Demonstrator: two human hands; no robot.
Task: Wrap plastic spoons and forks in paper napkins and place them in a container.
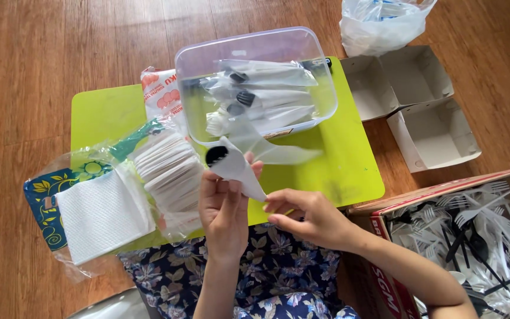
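Left hand: the left hand [224, 208] is being held upright above the lap, its fingers closed around a napkin-wrapped cutlery roll [231, 165]; the black end of a utensil is showing at the top of the roll.
Right hand: the right hand [305, 215] is being held just beside the left one, its fingertips pinching the lower pointed tip of the same roll.
Wrapped roll: it is being kept between both hands, tilted, over the near edge of the green mat [349, 159], just in front of the clear container.
Clear container: a clear plastic box [255, 50] is resting on the green mat; several finished white rolls [273, 97] with black ends are lying inside it.
Loose roll: one more white wrapped piece [284, 155] is lying on the mat, touching the front of the box.
Napkins: a stack of folded white napkins [169, 171] is lying in open plastic wrap just left of the left hand; a flat white napkin pack [101, 215] is lying further left.
Cutlery box: a cardboard box [385, 283] at the right is being filled by white and black plastic forks [479, 230].
Paper trays: two open white paper trays [420, 100] are lying on the wooden floor [30, 71], behind the cutlery box.
Plastic bag: a clear plastic bag [379, 23] is standing at the top, near the trays.
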